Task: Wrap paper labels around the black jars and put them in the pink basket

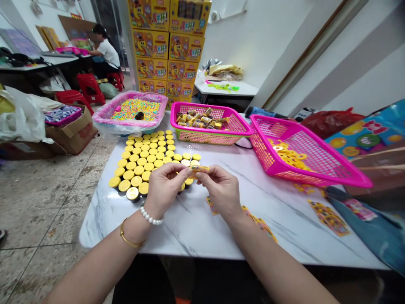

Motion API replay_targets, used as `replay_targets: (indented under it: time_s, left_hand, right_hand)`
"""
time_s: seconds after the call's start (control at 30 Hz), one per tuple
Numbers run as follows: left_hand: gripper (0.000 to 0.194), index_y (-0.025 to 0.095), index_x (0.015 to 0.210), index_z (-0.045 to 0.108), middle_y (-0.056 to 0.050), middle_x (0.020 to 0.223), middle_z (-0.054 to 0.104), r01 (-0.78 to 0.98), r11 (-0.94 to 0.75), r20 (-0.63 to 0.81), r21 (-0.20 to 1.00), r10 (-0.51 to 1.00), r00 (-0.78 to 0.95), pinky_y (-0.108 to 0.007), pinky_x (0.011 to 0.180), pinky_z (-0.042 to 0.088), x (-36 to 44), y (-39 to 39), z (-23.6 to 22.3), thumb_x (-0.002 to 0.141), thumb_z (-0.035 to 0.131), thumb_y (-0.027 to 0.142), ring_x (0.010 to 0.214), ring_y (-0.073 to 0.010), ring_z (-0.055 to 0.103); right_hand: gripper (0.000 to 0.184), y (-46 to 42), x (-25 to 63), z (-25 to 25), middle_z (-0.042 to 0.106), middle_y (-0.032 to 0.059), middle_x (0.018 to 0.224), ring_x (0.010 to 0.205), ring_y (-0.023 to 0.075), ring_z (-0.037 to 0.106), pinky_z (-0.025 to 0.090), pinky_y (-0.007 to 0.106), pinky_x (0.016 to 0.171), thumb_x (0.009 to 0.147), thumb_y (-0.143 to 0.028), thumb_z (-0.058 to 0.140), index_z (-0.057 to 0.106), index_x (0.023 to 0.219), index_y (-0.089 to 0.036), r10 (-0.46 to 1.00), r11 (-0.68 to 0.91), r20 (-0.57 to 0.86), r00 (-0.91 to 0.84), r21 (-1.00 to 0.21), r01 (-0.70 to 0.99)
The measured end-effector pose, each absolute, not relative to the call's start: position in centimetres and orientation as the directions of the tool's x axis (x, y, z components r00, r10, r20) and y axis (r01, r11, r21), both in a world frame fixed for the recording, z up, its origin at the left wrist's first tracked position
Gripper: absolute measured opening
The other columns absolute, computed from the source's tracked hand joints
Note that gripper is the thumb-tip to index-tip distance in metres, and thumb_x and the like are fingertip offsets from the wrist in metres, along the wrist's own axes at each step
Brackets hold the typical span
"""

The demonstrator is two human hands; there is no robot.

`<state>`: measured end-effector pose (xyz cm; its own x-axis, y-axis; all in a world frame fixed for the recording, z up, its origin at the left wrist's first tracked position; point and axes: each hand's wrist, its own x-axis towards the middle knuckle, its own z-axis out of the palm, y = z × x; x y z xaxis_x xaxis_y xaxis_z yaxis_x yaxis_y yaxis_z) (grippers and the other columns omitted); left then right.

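Between my fingertips is a small yellow printed label [200, 169], held over the table. My left hand [166, 185] pinches its left end, and my right hand [223, 188] grips the right end. Just beyond and left of my hands stand rows of small dark cups with yellow lids [139, 170], some of them hidden behind my left hand. Printed label pieces [261, 223] lie partly covered by my right forearm. Another label piece [211, 205] shows beside my right hand, and a larger batch of labels [329, 217] rests farther right.
A lined basin [101, 114] holds colourful small balls. One pink basket [211, 137] contains wrapped cups, another pink basket [341, 175] yellow rings. Stacked yellow boxes [152, 44] rise behind the marble-patterned table [202, 242]. A person [109, 55] sits at a far table on the left.
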<state>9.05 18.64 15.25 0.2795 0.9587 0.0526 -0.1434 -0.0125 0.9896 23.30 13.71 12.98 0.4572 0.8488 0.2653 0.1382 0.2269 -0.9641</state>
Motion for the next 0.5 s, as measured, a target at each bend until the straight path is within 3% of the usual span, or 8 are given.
replay_targets:
  time_s: [0.13,0.27,0.5]
  left_hand:
    - [0.019,0.016,0.076,0.073,0.002,0.055,0.058,-0.124,-0.093,0.121,0.988,0.963,0.243,-0.020,0.043,0.034,9.01,18.46,15.34,0.070,0.080,0.032,0.046,-0.0068,0.044]
    - [0.021,0.016,0.076,0.070,0.005,0.050,0.053,-0.146,-0.043,0.072,0.988,0.977,0.203,-0.019,0.040,0.030,9.00,18.53,15.44,0.070,0.079,0.034,0.042,-0.0058,0.040]
    - [0.027,0.015,0.074,0.070,0.004,0.049,0.054,-0.128,0.054,-0.012,0.990,0.952,0.306,-0.019,0.039,0.029,9.13,18.53,15.83,0.067,0.081,0.038,0.041,-0.0054,0.041]
  right_hand:
    - [0.023,13.65,23.21,12.57,0.063,-0.0020,0.063,0.057,0.0122,0.056,0.045,0.026,0.056,0.076,-0.038,0.077,0.066,0.070,-0.019,0.830,0.221,0.310,0.464,-0.946,0.237]
    - [0.024,13.62,23.12,12.54,0.062,-0.0021,0.063,0.057,0.0122,0.054,0.044,0.027,0.056,0.078,-0.039,0.076,0.063,0.069,-0.019,0.824,0.209,0.316,0.470,-0.941,0.267]
    - [0.024,13.46,23.05,12.40,0.059,-0.0030,0.063,0.058,0.0117,0.053,0.043,0.026,0.057,0.079,-0.035,0.074,0.060,0.068,-0.020,0.825,0.237,0.354,0.441,-0.924,0.299]
